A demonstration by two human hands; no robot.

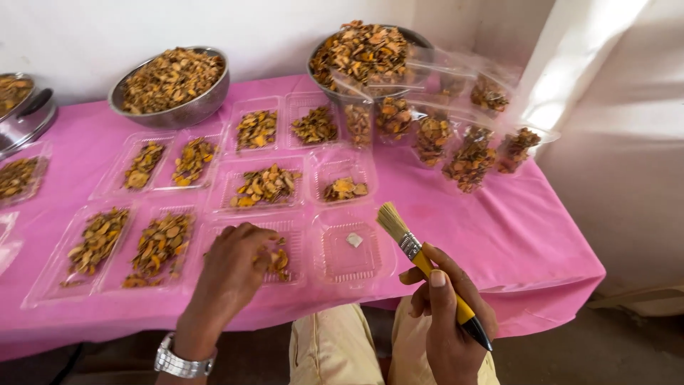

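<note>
My right hand [447, 317] holds a small paintbrush [420, 260] with a yellow and black handle and pale bristles, raised over the table's front edge. My left hand [234, 274], with a metal watch on the wrist, rests fingers-down on dried orange-brown slices in a clear plastic tray [288, 232] near the front. To the right of that tray lies another clear tray [350, 251] holding only a small white packet [354, 239].
A pink cloth [513, 228] covers the table. Several clear trays of dried slices lie in rows. Two metal bowls [171, 87] [363, 53] heaped with slices stand at the back. Filled clear bags [467, 160] lean at the back right. Metal dishes [25, 114] sit far left.
</note>
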